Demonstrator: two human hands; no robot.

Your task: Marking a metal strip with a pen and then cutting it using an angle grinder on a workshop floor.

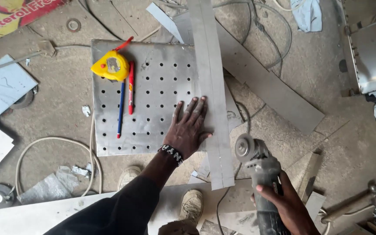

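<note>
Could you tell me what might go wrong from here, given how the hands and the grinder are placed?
1. The bare left hand presses flat on the long metal strip, close to the angle grinder disc; a slip or kickback could likely reach the fingers.
2. The right hand alone holds the grinder, so control may be weak.
3. Cables loop on the floor near the shoes, a possible snag or trip.

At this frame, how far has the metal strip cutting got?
Done: metal strip laid over the perforated sheet, with tape measure and pens set aside. In hand: left hand presses the strip flat; right hand holds the angle grinder beside its edge. Left: the disc seems clear of the strip; no cut visible.
</note>
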